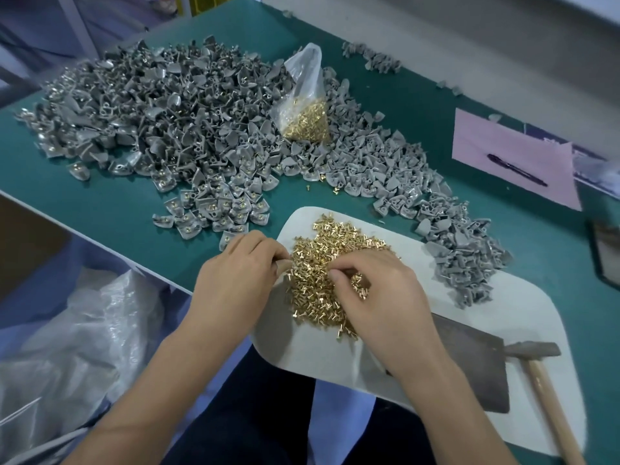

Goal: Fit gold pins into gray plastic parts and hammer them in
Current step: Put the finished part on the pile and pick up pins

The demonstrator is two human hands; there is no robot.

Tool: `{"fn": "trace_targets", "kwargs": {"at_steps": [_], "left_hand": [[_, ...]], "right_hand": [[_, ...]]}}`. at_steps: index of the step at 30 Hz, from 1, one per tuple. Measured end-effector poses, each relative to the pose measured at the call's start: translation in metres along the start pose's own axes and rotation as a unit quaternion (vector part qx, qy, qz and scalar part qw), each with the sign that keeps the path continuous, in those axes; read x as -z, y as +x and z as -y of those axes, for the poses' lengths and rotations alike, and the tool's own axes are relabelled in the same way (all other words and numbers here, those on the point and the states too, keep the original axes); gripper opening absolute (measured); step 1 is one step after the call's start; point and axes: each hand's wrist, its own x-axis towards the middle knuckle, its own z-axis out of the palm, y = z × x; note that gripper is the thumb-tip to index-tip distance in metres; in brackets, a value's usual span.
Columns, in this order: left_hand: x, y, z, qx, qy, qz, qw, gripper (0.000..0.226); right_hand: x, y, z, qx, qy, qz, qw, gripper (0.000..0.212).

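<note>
left hand (240, 263) at the left edge of the loose pins (330, 273), fingers curled in around a gray part (284, 263), only a sliver of it visible past the fingertips. right hand (375, 290) sits on the pin pile, thumb and forefinger drawn together down in the pins; cannot tell if a pin is actually pinched, the tips are buried.

pins lie heaped on a white board (523, 303) at the table's near edge. dark metal plate (469, 357) lies on the board under the right wrist. hammer (540, 367) lies beside the plate on the right, gray head touching the plate's corner, wooden handle running toward the near edge.

big part pile (161, 119) covers the green table (100, 203) behind the board, spreading left; some parts at its near edge show gold inside. smaller part pile (466, 260) runs down the right side and overlaps the board's edge. clear bag (303, 105) of pins stands on top of the big pile, top twisted. a few stray pins on the table between pile and board.

pink sheet (513, 156) far right with a dark pen (516, 170) lying on it. crumpled plastic sack (67, 337) below the table on the left.
</note>
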Motion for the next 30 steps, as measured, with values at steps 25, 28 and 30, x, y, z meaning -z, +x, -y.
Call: {"fn": "trace_targets", "kwargs": {"at_steps": [25, 28, 30], "left_hand": [[-0.054, 0.001, -0.178, -0.061, -0.456, 0.163, 0.873, 0.037], [-0.055, 0.000, -0.186, -0.083, -0.438, 0.184, 0.876, 0.037], [-0.056, 0.003, -0.189, -0.096, -0.405, 0.199, 0.887, 0.033]], "right_hand": [[0.070, -0.098, -0.074, -0.093, 0.185, -0.309, 0.928, 0.009], [0.074, -0.107, -0.082, -0.088, 0.166, -0.299, 0.936, 0.006], [0.074, -0.112, -0.087, -0.107, 0.165, -0.305, 0.932, 0.004]]}}
